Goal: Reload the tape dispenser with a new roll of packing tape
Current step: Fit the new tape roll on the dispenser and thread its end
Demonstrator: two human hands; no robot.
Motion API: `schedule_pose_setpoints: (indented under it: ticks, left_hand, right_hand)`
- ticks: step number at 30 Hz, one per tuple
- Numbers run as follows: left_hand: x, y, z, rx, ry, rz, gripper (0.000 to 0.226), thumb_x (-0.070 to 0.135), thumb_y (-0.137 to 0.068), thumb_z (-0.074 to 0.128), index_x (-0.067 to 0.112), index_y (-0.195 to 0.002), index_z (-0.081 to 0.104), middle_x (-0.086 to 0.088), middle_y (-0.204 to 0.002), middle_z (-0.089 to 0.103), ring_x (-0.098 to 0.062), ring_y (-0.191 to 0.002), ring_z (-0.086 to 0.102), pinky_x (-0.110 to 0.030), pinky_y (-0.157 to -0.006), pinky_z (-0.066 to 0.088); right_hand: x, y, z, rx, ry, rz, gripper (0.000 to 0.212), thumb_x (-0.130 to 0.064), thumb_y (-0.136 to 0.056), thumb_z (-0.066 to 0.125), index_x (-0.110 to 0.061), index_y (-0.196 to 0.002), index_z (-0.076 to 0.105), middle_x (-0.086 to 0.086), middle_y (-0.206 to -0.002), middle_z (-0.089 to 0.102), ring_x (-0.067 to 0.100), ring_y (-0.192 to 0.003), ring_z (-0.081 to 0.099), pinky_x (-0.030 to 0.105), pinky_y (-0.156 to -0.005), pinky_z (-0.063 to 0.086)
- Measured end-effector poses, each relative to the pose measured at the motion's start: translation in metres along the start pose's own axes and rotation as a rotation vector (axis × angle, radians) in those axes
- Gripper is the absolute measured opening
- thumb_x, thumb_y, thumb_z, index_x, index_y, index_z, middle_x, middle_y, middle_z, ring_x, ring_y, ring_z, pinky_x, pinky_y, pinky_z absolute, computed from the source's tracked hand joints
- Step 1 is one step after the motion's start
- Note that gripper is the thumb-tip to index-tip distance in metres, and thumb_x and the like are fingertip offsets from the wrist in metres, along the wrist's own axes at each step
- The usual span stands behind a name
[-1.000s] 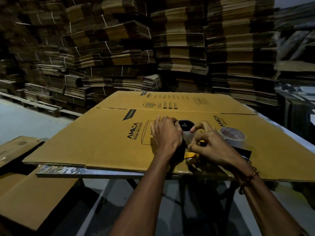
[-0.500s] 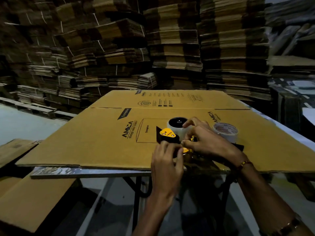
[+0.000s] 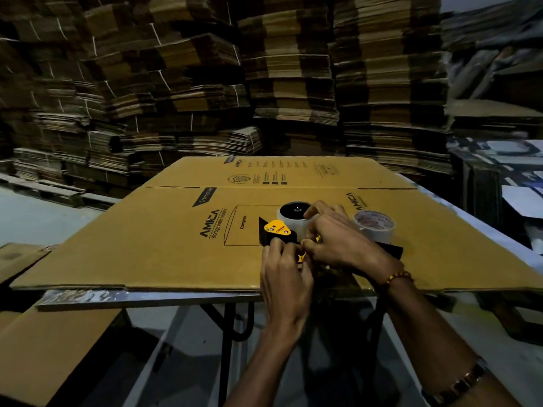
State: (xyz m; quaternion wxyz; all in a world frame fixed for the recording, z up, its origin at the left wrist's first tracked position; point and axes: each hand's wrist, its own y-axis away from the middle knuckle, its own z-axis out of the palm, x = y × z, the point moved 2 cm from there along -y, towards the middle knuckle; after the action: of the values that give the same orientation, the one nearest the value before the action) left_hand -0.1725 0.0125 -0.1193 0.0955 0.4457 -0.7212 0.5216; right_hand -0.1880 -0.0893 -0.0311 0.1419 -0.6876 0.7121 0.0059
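A black and yellow tape dispenser (image 3: 276, 233) lies on a flattened cardboard box (image 3: 164, 239) on the table. A clear tape roll (image 3: 293, 218) sits on the dispenser's black hub. My left hand (image 3: 283, 274) grips the dispenser's near end. My right hand (image 3: 338, 239) rests over the roll's right side, its fingertips pinching at the tape near the yellow parts. A second roll of tape (image 3: 374, 226) with a printed core stands on the cardboard just right of my right hand.
The table's metal edge (image 3: 147, 296) runs along the front, with folding legs below. More flat cardboard (image 3: 44, 348) lies low at the left. Tall stacks of flattened cartons (image 3: 264, 83) fill the background.
My left hand has come off the roll and drawn back to the dispenser's near end, uncovering the yellow plate. My right hand stays at the roll.
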Motion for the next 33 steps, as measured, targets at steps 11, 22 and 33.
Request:
schedule_pose_setpoints:
  ticks: [11,22,33]
  left_hand:
    - [-0.008,-0.01,-0.002,-0.047,0.039,-0.003,0.004,0.007,-0.084,0.071,0.009,-0.084,0.067,-0.002,-0.089,0.056,-0.02,-0.084,0.053,-0.026,-0.07,0.036]
    - [-0.015,-0.016,-0.002,-0.086,0.118,-0.001,0.007,0.016,-0.089,0.066,0.012,-0.083,0.065,0.001,-0.09,0.056,-0.019,-0.086,0.054,-0.034,-0.073,0.047]
    - [-0.017,-0.015,-0.005,-0.088,0.182,-0.01,0.005,0.011,-0.089,0.064,0.011,-0.086,0.067,0.0,-0.089,0.057,-0.018,-0.084,0.056,-0.041,-0.073,0.052]
  right_hand:
    - [-0.001,-0.001,-0.002,-0.035,0.024,0.016,0.028,-0.036,-0.095,0.06,-0.018,-0.073,0.062,0.001,-0.134,0.045,0.027,-0.126,0.037,0.051,-0.105,0.038]
    - [0.003,0.003,-0.017,0.391,-0.007,-0.008,0.028,-0.031,-0.102,0.054,-0.012,-0.108,0.074,0.003,-0.139,0.051,0.022,-0.122,0.049,0.037,-0.105,0.042]
    - [0.008,0.007,-0.002,0.11,-0.011,-0.146,0.025,-0.031,-0.099,0.059,-0.032,-0.123,0.067,-0.008,-0.123,0.053,0.016,-0.117,0.045,0.037,-0.095,0.044]
